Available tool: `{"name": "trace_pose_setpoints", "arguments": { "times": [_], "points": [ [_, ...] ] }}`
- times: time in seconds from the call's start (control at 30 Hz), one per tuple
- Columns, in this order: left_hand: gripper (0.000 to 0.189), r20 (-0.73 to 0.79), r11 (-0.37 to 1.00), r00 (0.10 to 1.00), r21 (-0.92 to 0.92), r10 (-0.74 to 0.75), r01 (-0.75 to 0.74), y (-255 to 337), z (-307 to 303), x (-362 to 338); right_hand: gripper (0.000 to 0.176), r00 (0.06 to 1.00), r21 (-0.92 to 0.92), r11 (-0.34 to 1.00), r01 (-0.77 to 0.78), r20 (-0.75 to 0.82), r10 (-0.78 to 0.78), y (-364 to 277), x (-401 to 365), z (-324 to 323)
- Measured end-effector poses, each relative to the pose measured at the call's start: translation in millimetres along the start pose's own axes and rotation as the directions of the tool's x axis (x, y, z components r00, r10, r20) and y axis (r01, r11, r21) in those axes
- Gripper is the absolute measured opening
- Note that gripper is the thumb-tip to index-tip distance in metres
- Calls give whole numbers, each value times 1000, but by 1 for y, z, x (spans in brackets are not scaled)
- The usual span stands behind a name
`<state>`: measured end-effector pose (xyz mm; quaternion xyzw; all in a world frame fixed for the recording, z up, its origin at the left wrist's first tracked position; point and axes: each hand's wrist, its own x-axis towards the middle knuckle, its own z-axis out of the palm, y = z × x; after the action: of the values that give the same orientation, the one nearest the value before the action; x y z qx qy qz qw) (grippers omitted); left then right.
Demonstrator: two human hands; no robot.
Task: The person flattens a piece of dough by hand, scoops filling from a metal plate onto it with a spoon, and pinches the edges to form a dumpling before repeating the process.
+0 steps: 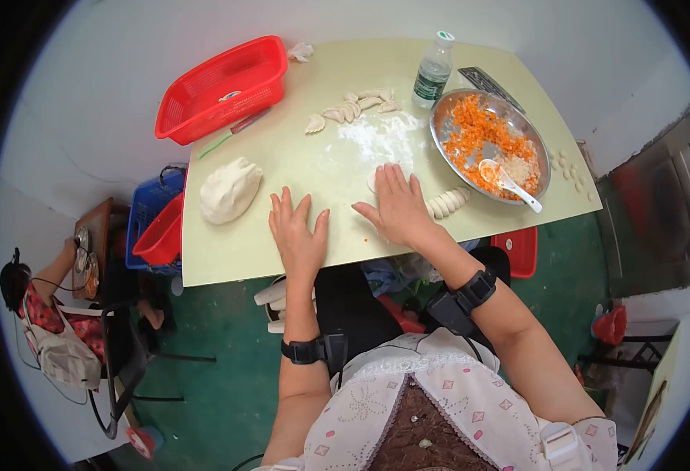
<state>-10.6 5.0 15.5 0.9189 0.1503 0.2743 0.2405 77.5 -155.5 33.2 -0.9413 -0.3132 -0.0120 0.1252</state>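
My left hand (pixel 298 235) lies on the pale table (pixel 345 228) with its fingers spread, holding nothing. My right hand (pixel 398 208) is stretched flat, palm down. A small white dough piece (pixel 371 181) shows at the edge of its fingers; the rest of it is hidden under them. Just right of that hand sits a row of dough pieces (pixel 448 202). A big dough lump (pixel 231 191) rests left of my left hand. Flour (pixel 382 138) is scattered farther back, with several folded dumplings (pixel 353 108) behind it.
A steel bowl (pixel 545 173) holds orange and pale filling with a white spoon (pixel 510 185). Behind it stand a bottle (pixel 434 71) and a dark flat object (pixel 490 86). Red basket (pixel 172 106) and green-handled knife (pixel 231 135) lie back left. Another person (pixel 62 314) sits at far left.
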Motion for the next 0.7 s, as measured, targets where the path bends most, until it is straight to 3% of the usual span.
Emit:
{"name": "trace_pose_setpoints", "arguments": {
  "times": [0.13,0.33,0.43,0.53,0.63,0.7],
  "points": [
    [40,1,1000,1000,10,9,-9,-1,2,-2,80,992,21,993,114,-65,-112,-8,1,21],
    [39,32,1000,999,26,3,-4,1,-1,3,81,980,-28,980,199,3,-199,-4,-2,11],
    [39,29,1000,1000,13,-3,2,2,0,3,81,982,48,982,183,-45,-181,2,-2,10],
    [39,12,1000,1000,9,-2,2,1,1,3,80,973,-23,995,96,-207,-98,0,-5,15],
    [39,42,1000,999,23,-16,15,2,-1,1,80,992,-55,997,45,-112,-51,2,-9,21],
    [39,48,999,999,27,-25,24,4,0,3,80,988,-67,996,64,-134,-72,4,-8,22]
  ]
}}
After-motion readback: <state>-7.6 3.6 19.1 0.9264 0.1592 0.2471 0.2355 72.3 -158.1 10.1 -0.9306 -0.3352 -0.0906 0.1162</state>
